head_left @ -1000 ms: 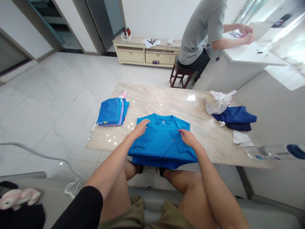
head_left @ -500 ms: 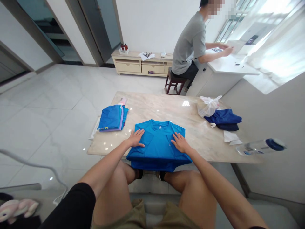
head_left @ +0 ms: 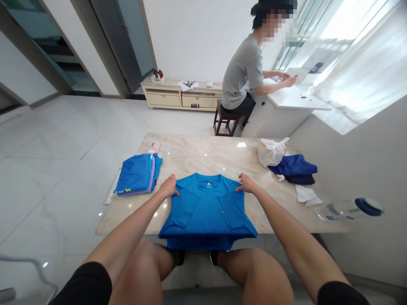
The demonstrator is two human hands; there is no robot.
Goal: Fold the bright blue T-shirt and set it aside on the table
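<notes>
Shirt of bright-blue fabric [head_left: 205, 212] lies lower centre of the frame, overhanging the pale marbled worktop [head_left: 193, 150]. Left hand [head_left: 168, 186] and right hand [head_left: 248, 184] touch its shoulders; whether fingers grip it, I cannot tell. Straightening seems in hand; next likely wants even tension.

Bright daylight washes out the sheer white curtain [head_left: 365, 72] beyond the far right corner of the pale marbled counter [head_left: 203, 161]; glare dots its far edge; the clear blue-lidded plastic bottle [head_left: 345, 209] looks stretched.
</notes>
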